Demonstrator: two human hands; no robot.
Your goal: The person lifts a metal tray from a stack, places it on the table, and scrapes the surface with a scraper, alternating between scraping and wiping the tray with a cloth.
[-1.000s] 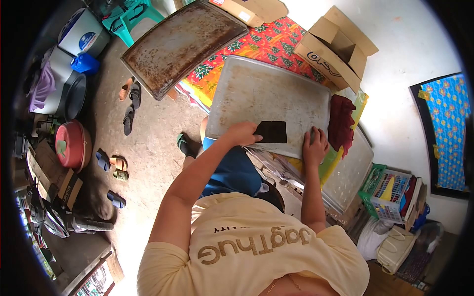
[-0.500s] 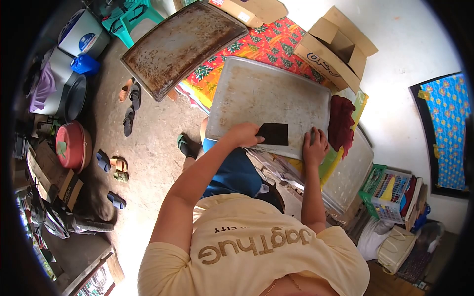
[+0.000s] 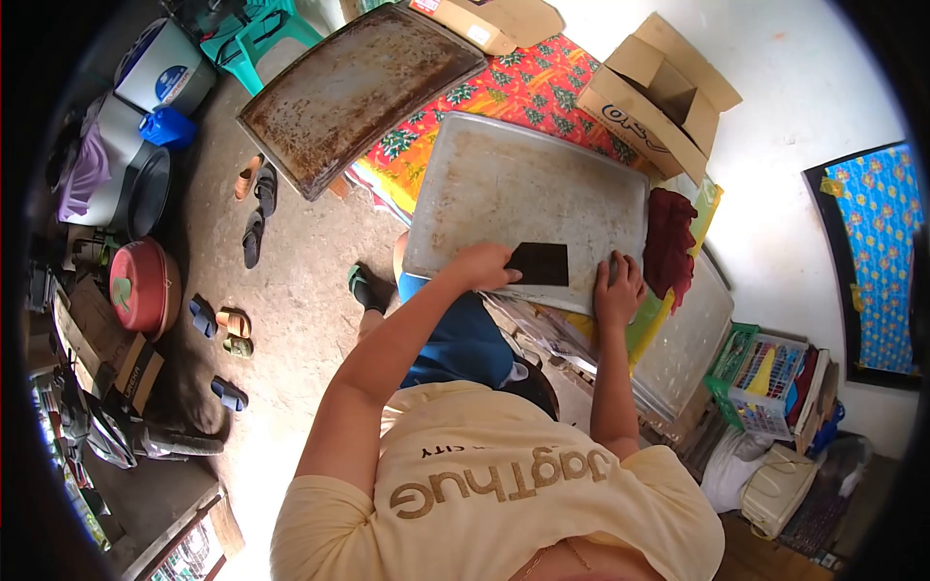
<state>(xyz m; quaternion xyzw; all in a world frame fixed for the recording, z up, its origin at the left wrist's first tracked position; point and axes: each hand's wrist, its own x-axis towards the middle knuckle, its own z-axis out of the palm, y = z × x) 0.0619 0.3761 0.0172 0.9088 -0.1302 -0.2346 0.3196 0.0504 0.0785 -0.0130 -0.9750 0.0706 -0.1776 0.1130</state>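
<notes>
My left hand (image 3: 484, 266) is closed on the left end of a flat, dark scraper (image 3: 540, 263). The scraper lies against a grey metal baking tray (image 3: 533, 184), close to its near edge. My right hand (image 3: 619, 289) rests on the tray's near right corner, fingers spread and partly bent over the surface. Brownish stains mark the tray. Just right of that hand, a dark red cloth (image 3: 670, 237) is bunched up beside the tray.
A rusty, browned tray (image 3: 358, 92) lies farther left on a red patterned tablecloth (image 3: 542, 82). An open cardboard box (image 3: 659, 97) stands at the back right. Plastic baskets (image 3: 765, 378) are at the right, slippers (image 3: 230, 392) on the floor at left.
My left hand and the scraper have shifted very slightly to the right along the tray. My right hand and the tray look unmoved.
</notes>
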